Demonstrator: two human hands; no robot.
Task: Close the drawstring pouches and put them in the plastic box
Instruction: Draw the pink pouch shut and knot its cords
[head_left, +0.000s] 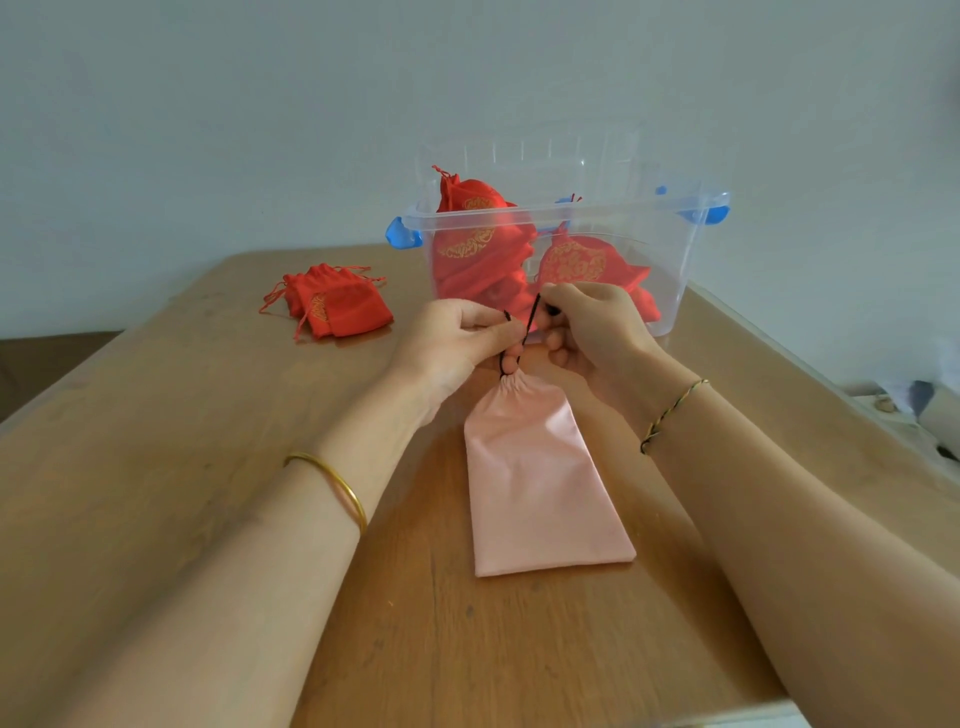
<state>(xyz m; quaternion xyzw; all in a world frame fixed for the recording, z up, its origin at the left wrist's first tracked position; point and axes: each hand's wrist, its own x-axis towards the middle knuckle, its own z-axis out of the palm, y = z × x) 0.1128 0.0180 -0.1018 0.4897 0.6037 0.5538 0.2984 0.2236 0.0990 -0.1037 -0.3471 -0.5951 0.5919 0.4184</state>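
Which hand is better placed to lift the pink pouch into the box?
Probably the right hand: it pinches the cord directly before the box, nearest its wall. The left hand also pinches the cord but sits farther from the box.

wooden table | pale wall | blurred clutter far right

A plain, pale grey-blue wall fills the upper half of the view, lit softly and evenly with no hard shadows. Below it stands a brown wooden table with visible grain and rounded far corners. A darker brown surface shows past its left edge. Blurred pale clutter lies beyond the right edge.
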